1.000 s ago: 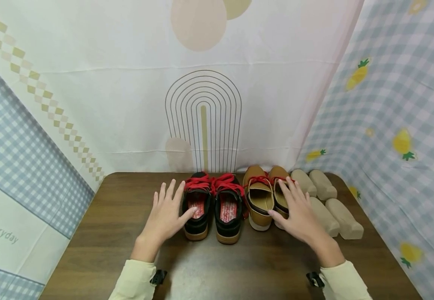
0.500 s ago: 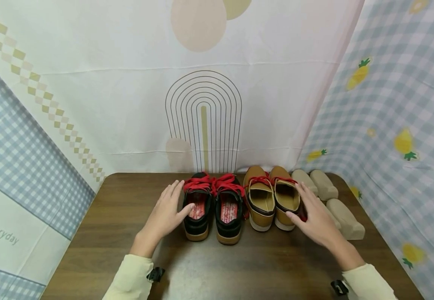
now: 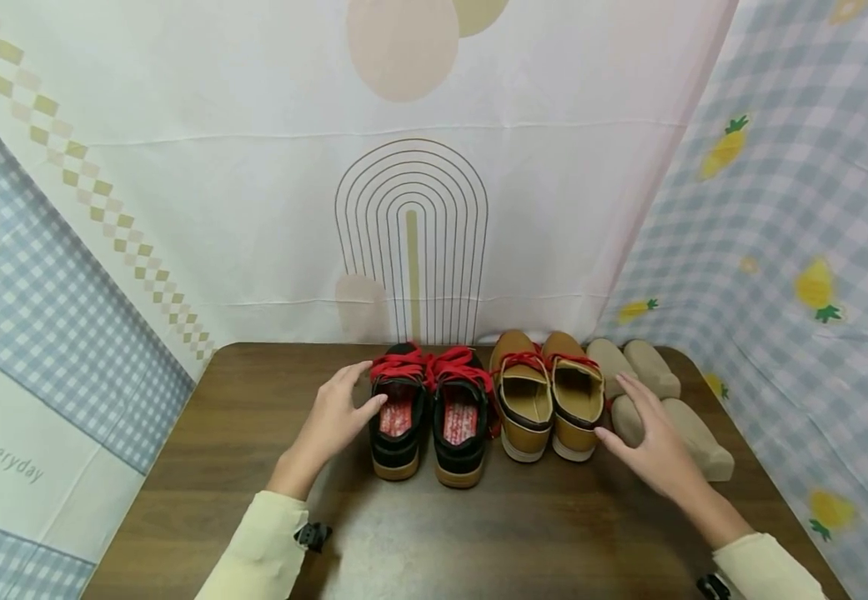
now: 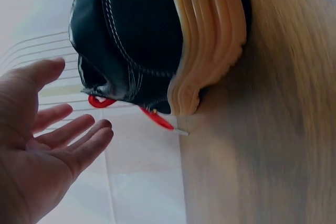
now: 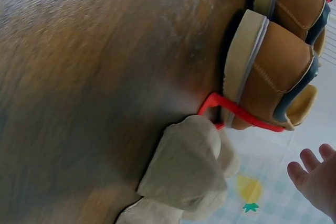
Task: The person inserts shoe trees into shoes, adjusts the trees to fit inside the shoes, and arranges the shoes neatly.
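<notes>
A pair of black sneakers [image 3: 394,457] with red laces stands side by side at the back of the table, heels toward me. Just left of them is my left hand [image 3: 328,421], thumb and fingers apart and holding nothing. The left wrist view shows that empty hand [image 4: 37,145] beside a black heel with a tan sole [image 4: 210,30]. To the right stand two tan shoes [image 3: 576,437], also with red laces. My right hand [image 3: 659,454] is spread over several beige foot-shaped blocks [image 3: 699,446], its thumb near the right tan shoe's heel. A red lace [image 5: 236,109] hangs beside that shoe.
The brown wooden table [image 3: 494,542] has its back edge against a white patterned cloth [image 3: 268,225]. Blue-checked cloth [image 3: 771,250] with pineapples hangs at the right, and another checked cloth [image 3: 36,308] at the left.
My right hand has moved right, from over the tan shoes to over the beige blocks. My left hand has stayed beside the black sneakers, its fingers drawing slightly closer together.
</notes>
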`<control>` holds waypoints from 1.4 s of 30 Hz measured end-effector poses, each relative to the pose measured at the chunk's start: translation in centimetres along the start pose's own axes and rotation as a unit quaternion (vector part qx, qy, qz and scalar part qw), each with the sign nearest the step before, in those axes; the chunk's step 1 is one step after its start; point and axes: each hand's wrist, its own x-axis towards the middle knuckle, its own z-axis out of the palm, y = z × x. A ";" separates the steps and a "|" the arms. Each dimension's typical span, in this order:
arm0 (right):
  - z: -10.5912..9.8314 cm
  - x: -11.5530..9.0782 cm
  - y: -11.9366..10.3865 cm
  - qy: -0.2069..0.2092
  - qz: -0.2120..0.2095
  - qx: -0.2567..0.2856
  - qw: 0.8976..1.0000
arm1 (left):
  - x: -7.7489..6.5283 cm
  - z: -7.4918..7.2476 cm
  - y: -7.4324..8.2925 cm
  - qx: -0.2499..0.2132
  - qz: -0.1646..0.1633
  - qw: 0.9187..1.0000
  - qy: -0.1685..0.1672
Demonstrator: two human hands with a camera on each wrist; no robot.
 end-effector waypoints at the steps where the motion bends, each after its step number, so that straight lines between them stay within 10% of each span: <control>1: 0.0 -0.1 0.1 0.001 0.004 0.004 1.000 | 0.1 0.1 0.0 -0.009 -0.002 1.000 0.005; 21: -1.4 -1.9 2.8 0.002 0.073 0.029 0.997 | 1.2 1.7 -0.4 -0.081 -0.077 0.992 0.054; 42: -0.9 -4.1 3.9 0.061 0.086 -0.045 0.993 | 2.1 2.3 -0.6 -0.052 -0.071 0.993 0.085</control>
